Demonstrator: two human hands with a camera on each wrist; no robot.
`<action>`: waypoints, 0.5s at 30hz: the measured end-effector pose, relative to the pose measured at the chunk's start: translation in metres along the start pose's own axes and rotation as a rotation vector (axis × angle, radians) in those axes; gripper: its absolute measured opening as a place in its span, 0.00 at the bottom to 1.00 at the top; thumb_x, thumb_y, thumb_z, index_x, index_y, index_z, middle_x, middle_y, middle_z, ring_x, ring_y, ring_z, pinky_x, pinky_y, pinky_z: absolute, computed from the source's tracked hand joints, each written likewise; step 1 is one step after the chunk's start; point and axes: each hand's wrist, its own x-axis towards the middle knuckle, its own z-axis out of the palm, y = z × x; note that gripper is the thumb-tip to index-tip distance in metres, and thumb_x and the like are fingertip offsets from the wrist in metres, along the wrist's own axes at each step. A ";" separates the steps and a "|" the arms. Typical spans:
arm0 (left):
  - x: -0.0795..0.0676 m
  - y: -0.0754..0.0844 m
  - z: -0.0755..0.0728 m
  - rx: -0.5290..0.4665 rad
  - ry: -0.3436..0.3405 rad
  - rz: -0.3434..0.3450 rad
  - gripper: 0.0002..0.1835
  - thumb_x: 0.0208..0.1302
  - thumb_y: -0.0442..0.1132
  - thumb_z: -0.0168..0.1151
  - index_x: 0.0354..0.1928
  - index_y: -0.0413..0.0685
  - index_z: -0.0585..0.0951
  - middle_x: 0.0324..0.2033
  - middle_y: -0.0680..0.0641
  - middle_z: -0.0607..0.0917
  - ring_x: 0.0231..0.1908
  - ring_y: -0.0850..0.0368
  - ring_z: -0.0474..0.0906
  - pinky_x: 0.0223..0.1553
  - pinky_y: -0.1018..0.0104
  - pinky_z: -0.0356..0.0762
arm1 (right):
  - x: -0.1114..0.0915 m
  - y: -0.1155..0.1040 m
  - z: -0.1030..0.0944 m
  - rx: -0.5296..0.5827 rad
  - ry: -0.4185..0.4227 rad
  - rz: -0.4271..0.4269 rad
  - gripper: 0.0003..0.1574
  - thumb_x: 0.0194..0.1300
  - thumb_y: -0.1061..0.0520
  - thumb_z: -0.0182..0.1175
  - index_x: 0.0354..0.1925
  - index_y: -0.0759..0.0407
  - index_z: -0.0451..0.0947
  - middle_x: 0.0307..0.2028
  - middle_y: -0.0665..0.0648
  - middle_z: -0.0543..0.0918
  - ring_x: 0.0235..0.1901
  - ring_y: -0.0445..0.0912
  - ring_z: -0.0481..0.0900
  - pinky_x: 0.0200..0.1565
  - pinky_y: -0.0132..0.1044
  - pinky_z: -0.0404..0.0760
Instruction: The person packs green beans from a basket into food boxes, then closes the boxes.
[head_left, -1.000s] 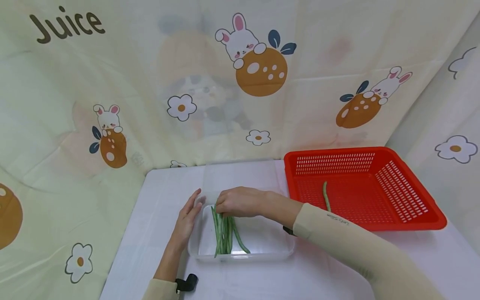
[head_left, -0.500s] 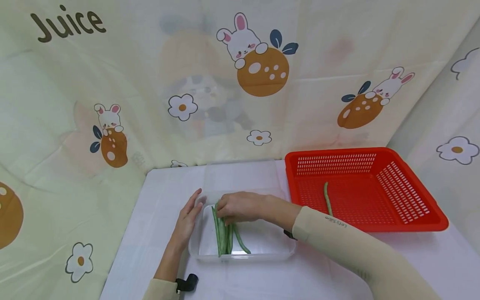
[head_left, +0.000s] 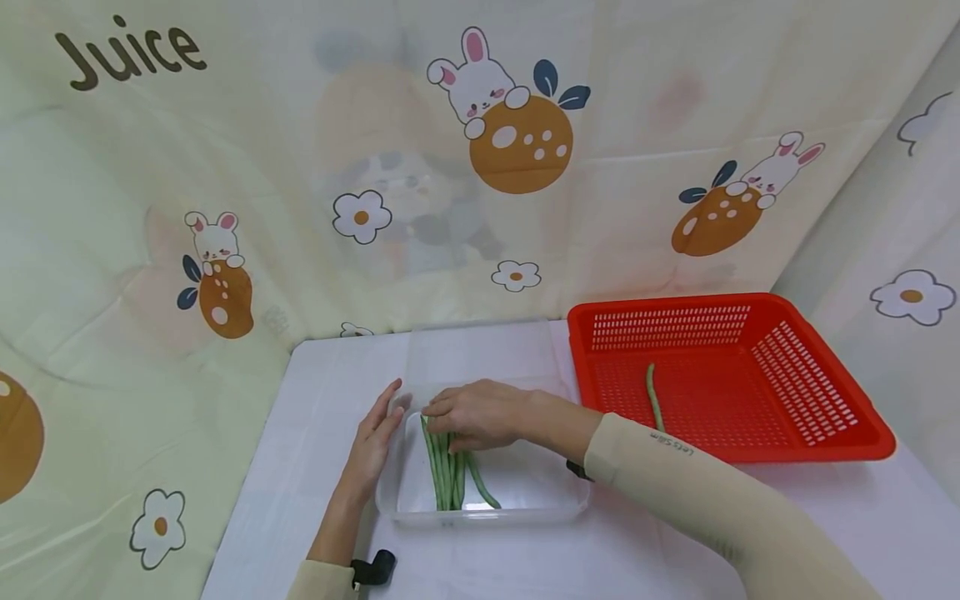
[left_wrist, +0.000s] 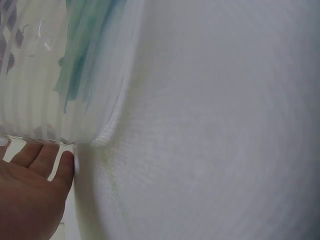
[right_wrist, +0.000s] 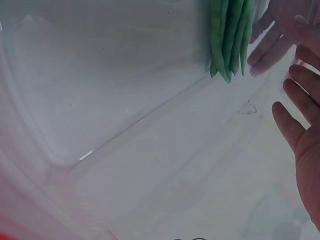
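Note:
A bundle of green beans lies lengthwise near the left side of a clear plastic container. One curved bean lies slightly apart on the bundle's right. My right hand is over the far ends of the bundle, which it partly covers in the head view. In the right wrist view, that hand's fingers are loosely spread beside the bean ends. My left hand rests with extended fingers against the container's left wall. Its fingers touch the outside wall in the left wrist view.
A red perforated basket stands to the right, with a single green bean in it, partly behind my right sleeve. A clear flat panel shows behind the container. A printed curtain borders the white table.
The fingers of my right hand have shifted slightly left and loosened over the bean ends. The near ends of the bundle lie more even. My left hand stays in place.

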 end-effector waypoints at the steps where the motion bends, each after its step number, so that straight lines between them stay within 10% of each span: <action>1: 0.000 0.000 0.000 0.002 0.000 -0.001 0.28 0.85 0.48 0.44 0.82 0.63 0.59 0.80 0.47 0.62 0.84 0.48 0.42 0.80 0.35 0.40 | -0.001 0.000 -0.001 -0.002 0.001 0.005 0.33 0.73 0.41 0.65 0.71 0.46 0.76 0.74 0.50 0.73 0.74 0.46 0.70 0.68 0.42 0.77; 15: -0.001 0.003 0.001 0.003 0.004 -0.007 0.29 0.84 0.51 0.44 0.82 0.63 0.58 0.80 0.44 0.62 0.83 0.47 0.45 0.80 0.35 0.40 | -0.035 0.013 -0.026 0.102 0.040 0.126 0.40 0.74 0.37 0.60 0.79 0.38 0.63 0.77 0.47 0.68 0.75 0.44 0.68 0.68 0.44 0.77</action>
